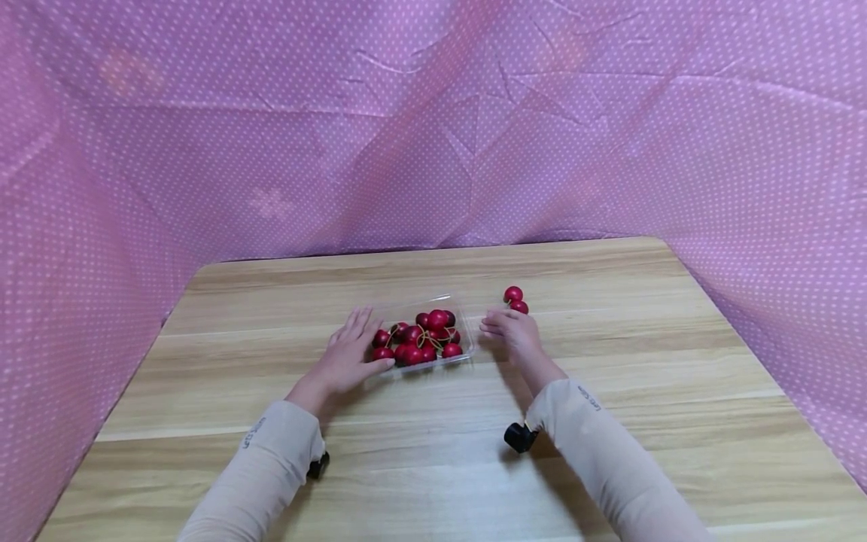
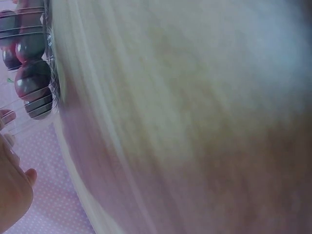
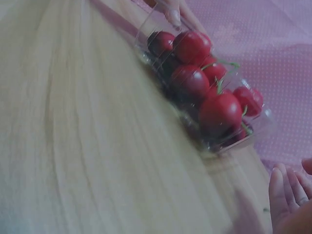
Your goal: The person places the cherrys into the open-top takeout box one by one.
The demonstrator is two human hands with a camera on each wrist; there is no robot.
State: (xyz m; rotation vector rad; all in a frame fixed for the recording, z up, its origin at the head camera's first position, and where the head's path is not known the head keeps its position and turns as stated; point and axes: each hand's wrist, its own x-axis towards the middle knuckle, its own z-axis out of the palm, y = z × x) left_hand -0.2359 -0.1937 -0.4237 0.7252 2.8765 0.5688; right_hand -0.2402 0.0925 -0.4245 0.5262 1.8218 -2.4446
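A clear plastic box [image 1: 467,352] full of red cherries [image 1: 413,354] with green stems sits on the wooden table. Fingers straight, my left hand [image 1: 347,355] rests along the box's left end, thumb at its near edge. In the left wrist view part of that hand [image 2: 14,187] shows below the box. My right hand [image 1: 516,335] is just off the box's right end, fingers loosely extended and nothing visible in them. Beyond its knuckles lies a pair of cherries [image 1: 513,294] on the table. The right wrist view shows the right fingers [image 3: 287,192] apart from the box.
The light wooden table [image 1: 420,467] ends at a pink dotted cloth [image 1: 420,150] hanging behind and on both sides. A small black camera [image 1: 520,437] hangs under the right wrist, and another black device [image 1: 317,466] is at the left sleeve.
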